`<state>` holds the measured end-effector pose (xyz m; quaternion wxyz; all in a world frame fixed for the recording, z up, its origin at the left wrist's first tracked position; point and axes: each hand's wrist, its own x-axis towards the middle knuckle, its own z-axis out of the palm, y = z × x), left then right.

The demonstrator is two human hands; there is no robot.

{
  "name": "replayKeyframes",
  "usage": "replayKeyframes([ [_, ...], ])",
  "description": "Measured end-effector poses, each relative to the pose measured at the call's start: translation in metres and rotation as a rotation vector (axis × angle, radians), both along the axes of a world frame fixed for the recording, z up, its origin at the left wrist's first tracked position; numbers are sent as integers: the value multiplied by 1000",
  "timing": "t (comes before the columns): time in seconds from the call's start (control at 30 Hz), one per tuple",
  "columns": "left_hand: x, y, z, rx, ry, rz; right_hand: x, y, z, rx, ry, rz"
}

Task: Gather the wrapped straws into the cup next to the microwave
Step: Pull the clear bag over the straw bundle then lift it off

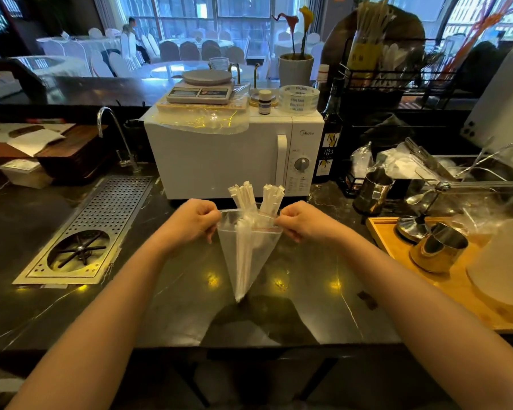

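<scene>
A clear zip bag [261, 250] hangs above the dark counter, its lower corner touching the surface. White paper-wrapped straws [251, 199] stand in it and stick out of its open top. My left hand [194, 221] pinches the bag's left top edge and my right hand [301, 221] pinches the right top edge, so the mouth is pulled apart. The white microwave [219, 155] stands just behind the bag. A metal cup [372, 192] sits on the counter to the right of the microwave.
A perforated drain grate with a rinser [83, 235] lies at the left, a tap [113, 137] behind it. A dark bottle [329, 143] stands against the microwave's right side. A wooden tray [397, 241] with metal cups is at the right. A scale sits on the microwave.
</scene>
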<state>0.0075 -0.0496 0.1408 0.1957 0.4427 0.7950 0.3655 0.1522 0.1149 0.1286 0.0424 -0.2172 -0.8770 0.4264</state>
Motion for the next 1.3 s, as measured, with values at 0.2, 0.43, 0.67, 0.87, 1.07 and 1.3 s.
replayKeyframes([
  [0.2,-12,-2,2,-124,120,7,-6,7,8,70,-235,76],
  [0.43,-18,4,12,-135,160,-17,-22,8,2,30,-399,112],
  [0.67,-23,3,38,-189,277,-129,-41,5,11,-776,-248,-55],
  [0.87,-14,1,45,-210,386,-300,-66,-29,-20,-1070,-284,-53],
  [1.07,-19,1,47,-169,492,-379,-88,-67,-28,-1016,-173,-152],
  [1.3,-42,-15,53,42,497,-332,-113,-72,-11,-1012,-41,3],
])
